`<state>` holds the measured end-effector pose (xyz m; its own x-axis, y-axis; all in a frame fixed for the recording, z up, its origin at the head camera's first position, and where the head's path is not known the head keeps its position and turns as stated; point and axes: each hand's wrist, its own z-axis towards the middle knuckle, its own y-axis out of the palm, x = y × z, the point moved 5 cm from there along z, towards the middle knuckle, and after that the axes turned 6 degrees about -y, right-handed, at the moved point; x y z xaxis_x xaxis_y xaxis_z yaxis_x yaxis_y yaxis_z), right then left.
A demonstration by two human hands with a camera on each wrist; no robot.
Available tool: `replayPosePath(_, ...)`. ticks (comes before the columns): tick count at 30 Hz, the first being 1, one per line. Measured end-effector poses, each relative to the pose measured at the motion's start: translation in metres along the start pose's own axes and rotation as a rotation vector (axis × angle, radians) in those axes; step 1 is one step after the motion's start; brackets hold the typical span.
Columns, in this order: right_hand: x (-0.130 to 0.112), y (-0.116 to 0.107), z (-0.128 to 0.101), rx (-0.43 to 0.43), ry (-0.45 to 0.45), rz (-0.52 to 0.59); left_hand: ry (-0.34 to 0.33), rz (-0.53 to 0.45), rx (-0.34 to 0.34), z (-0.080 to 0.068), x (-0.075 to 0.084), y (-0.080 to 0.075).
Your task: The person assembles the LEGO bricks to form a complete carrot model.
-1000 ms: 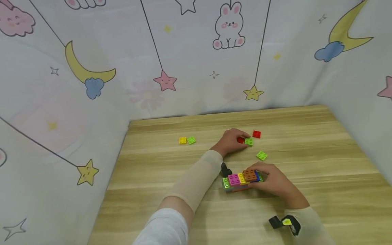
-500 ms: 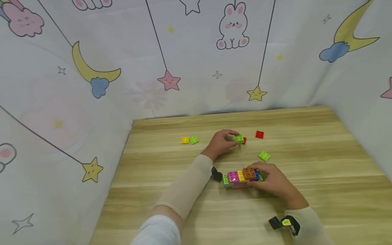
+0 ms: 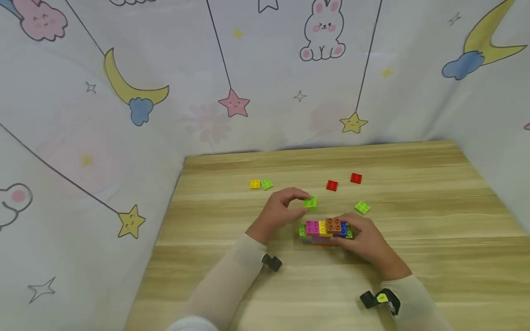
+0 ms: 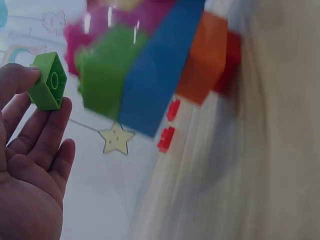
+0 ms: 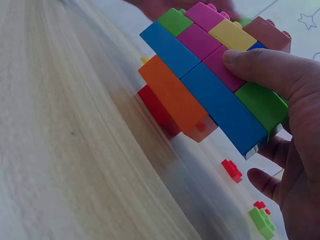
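Note:
My left hand (image 3: 276,215) pinches a light green toy brick (image 3: 310,203) between thumb and fingers, just behind the left end of a built stack. In the left wrist view the hollow underside of that green brick (image 4: 54,82) shows. My right hand (image 3: 366,239) grips the right end of the brick stack (image 3: 313,228), thumb on its near side. The right wrist view shows the stack's blue (image 5: 220,107), magenta, green and yellow bricks, with an orange brick (image 5: 172,92) and a red one (image 5: 159,111) at the bottom. A brown brick (image 3: 333,225) sits on top.
Behind the hands, two red bricks (image 3: 332,185) lie on the wooden table (image 3: 215,207). A light green brick (image 3: 362,207) is behind my right hand. Farther left, a yellow brick (image 3: 255,184) lies beside another green brick (image 3: 267,184). A printed white cloth (image 3: 273,124) surrounds the table.
My left hand has picked up the green brick from beside the red bricks and carried it left and nearer to the stack. My right hand stays on the stack.

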<state>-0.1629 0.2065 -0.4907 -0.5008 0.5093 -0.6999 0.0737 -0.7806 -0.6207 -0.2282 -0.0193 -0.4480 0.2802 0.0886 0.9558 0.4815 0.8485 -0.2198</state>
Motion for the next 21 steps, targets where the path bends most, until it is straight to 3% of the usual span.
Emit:
replayPosePath(2, -0.002, 0.001, 0.001, 0.018, -0.025, -0.011, 0.075, 0.037, -0.011, -0.011, 0.016, 0.004)
replayPosePath(4, -0.004, 0.002, 0.002, 0.029, -0.044, -0.018, 0.132, 0.093, -0.011, -0.02, 0.022, 0.008)
replayPosePath(11, -0.006, 0.006, 0.006, 0.023, -0.039, -0.03, 0.188, 0.262, 0.024, -0.03, 0.002, 0.016)
replayPosePath(21, -0.009, 0.01, 0.005, 0.01, -0.046, 0.003, 0.243, 0.342, -0.021, -0.036, 0.002, 0.022)
